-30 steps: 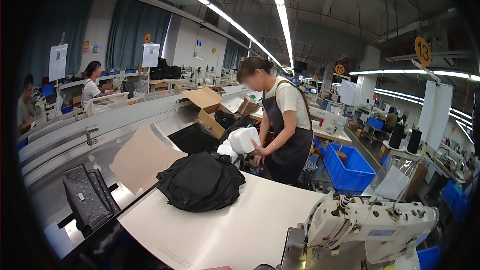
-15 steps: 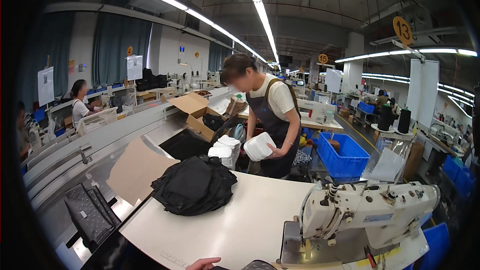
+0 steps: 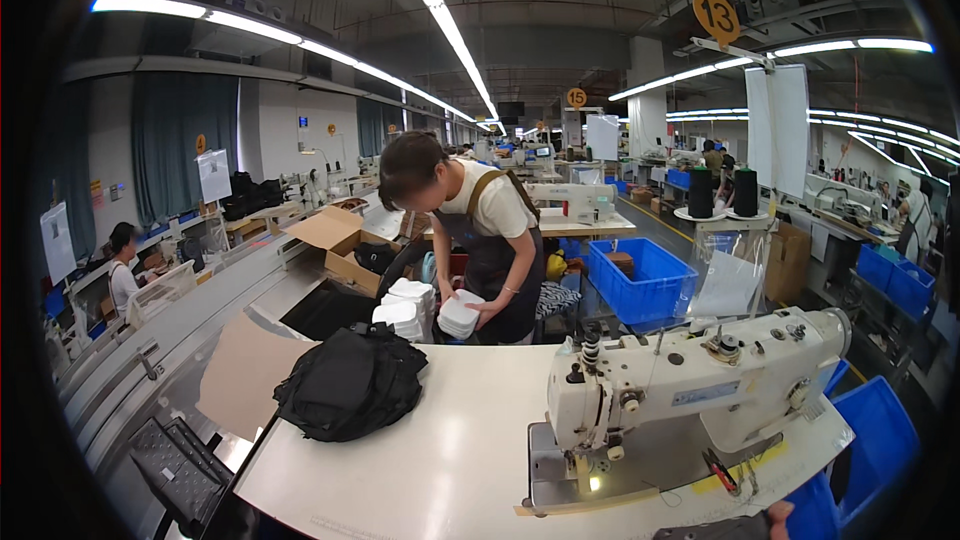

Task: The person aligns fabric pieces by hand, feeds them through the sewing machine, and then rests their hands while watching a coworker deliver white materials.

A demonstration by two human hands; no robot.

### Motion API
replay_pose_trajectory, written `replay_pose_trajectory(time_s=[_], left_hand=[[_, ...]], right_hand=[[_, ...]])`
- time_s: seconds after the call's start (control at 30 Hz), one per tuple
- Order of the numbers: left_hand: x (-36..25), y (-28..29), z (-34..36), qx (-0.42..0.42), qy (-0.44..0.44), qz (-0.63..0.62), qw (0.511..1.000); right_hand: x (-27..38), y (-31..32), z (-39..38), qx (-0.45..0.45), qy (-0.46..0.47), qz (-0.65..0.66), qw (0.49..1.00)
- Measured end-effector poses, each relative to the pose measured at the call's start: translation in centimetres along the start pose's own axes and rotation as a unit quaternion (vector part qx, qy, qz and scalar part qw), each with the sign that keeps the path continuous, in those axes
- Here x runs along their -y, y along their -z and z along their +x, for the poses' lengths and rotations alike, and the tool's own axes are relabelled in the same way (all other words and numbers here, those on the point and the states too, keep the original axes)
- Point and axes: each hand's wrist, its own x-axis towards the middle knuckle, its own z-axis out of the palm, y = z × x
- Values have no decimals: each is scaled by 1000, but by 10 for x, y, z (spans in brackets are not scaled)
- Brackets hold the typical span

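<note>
At the lower right edge, my right hand [image 3: 778, 518] shows only in part, its fingers closed at the end of a dark fabric piece [image 3: 715, 528]. Most of that piece is cut off by the lower edge. My left hand is out of the picture. Just beyond the right hand stands a white sewing machine [image 3: 690, 385], with red-handled snips [image 3: 720, 472] lying near its base. A heap of black fabric [image 3: 350, 385] lies on the left part of the white tabletop [image 3: 430, 460].
Across the table a co-worker bends over, holding a stack of white pads [image 3: 458, 315] beside more white stacks [image 3: 403, 310]. Blue bins [image 3: 640, 285] stand behind and at the right. Brown cardboard [image 3: 250, 375] and dark dotted panels [image 3: 180, 470] lie at the left.
My view has swung to the right. The left hand has left the picture, while the right hand with the dark piece has appeared at lower right. The co-worker has lowered the white stack.
</note>
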Motion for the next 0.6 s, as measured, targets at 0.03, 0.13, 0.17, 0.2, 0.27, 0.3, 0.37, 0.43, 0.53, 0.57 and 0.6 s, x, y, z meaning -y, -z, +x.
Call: replay_pose_trajectory(time_s=[0.03, 0.13, 0.17, 0.2, 0.27, 0.3, 0.37, 0.43, 0.53, 0.57, 0.6], left_hand=[[-6, 6, -1, 12, 83, 10, 996], [1, 3, -3, -38, 183, -86, 979], [4, 7, -1, -30, 194, -58, 979], [2, 8, 3, -23, 198, -60, 978], [-7, 13, 19, 10, 255, -64, 965], [-6, 14, 24, 32, 266, -56, 962], [-3, 22, 27, 51, 314, -68, 946], [-6, 33, 19, 92, 344, -44, 933], [1, 29, 38, 133, 341, -57, 929], [1, 25, 39, 138, 341, -55, 928], [2, 20, 40, 139, 328, -55, 933]], right_hand=[[9, 29, -14, -24, 29, -44, 998], [36, 110, -59, -98, 111, -174, 973], [46, 132, -73, -119, 136, -219, 959], [58, 153, -89, -140, 161, -262, 941], [79, 182, -115, -176, 207, -350, 896], [90, 193, -127, -192, 231, -391, 870], [108, 189, -124, -213, 282, -455, 818], [120, 154, -99, -303, 168, -249, 904], [97, 281, -149, -437, 62, -75, 894], [83, 318, -159, -491, 108, -126, 855], [66, 352, -172, -543, 152, -175, 807]])
